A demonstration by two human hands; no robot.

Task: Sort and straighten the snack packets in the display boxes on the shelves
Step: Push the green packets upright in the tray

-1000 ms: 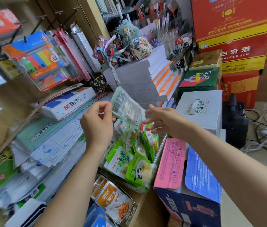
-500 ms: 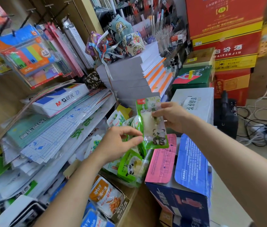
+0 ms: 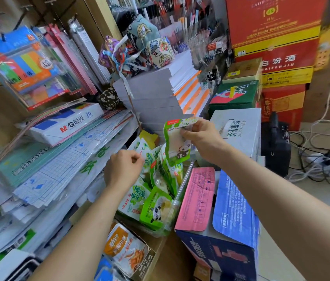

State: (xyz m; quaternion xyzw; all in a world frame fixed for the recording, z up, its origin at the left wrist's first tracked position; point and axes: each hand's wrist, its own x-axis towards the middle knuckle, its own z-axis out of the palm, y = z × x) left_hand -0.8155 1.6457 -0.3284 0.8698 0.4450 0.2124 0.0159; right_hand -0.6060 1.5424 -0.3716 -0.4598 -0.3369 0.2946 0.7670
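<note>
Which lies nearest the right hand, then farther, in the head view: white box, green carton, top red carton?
1. white box, just beside the right hand, on its right.
2. green carton, behind the white box.
3. top red carton, far back, upper right.

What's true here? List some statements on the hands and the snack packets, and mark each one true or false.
1. The right hand pinches the panda packet by its top. True.
2. The orange packets lie nearer the camera than the green packets. True.
3. The left hand holds an orange packet. False: it is among the green packets in the display box.
4. The panda packet lies flat in the display box. False: it hangs upright over it.
</note>
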